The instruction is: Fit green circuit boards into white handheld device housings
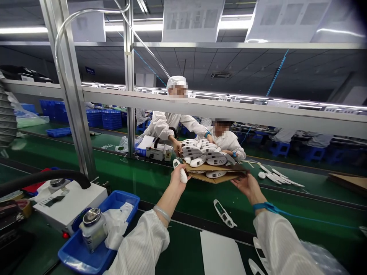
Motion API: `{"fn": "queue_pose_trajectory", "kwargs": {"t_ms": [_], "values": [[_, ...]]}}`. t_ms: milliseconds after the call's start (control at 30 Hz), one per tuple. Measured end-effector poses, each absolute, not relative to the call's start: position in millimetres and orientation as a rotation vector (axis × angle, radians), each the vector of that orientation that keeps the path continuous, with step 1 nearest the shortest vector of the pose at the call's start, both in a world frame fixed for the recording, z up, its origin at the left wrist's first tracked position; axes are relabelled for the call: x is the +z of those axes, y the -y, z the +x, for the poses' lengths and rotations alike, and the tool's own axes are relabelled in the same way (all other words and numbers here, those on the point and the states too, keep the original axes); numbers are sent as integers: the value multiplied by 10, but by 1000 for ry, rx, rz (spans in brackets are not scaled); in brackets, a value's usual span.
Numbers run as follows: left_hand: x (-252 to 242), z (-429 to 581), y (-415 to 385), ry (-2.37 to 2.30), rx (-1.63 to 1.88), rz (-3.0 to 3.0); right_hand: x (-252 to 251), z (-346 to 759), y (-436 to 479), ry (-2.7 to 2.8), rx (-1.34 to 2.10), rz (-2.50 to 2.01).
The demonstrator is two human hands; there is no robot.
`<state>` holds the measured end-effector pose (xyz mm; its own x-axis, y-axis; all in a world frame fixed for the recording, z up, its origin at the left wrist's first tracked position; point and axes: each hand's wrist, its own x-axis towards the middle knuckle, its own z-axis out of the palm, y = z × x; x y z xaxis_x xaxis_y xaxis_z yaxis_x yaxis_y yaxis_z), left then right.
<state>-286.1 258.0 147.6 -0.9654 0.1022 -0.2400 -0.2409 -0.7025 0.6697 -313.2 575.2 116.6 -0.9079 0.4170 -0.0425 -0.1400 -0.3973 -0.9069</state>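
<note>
While outstretched, left hand [179, 176] and right hand [247, 186] at cardboard [228, 177] ends.

Can read no word, number or brand for certain. Can make out only pale grey blocks of print on the sheets [192, 21] overhead (washed out past reading), light marks on the dark blue sign [90, 70] in the left background, too small to spell out, fine dark lines on the bottle [93, 230], blurred, and ring-shaped marks on the units [216, 161], too small to tell
</note>
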Motion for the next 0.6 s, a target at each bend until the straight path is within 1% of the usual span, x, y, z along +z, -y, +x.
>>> {"fn": "queue_pose_trajectory", "kwargs": {"t_ms": [233,600], "values": [[1533,-3071,-2745,-1130,2783,-310,1391,-3246,-5535,1264,2425,-368],[1655,-3305,-2783,-1074,2866,-247,1480,-3426,-5405,1215,2475,-260]]}}
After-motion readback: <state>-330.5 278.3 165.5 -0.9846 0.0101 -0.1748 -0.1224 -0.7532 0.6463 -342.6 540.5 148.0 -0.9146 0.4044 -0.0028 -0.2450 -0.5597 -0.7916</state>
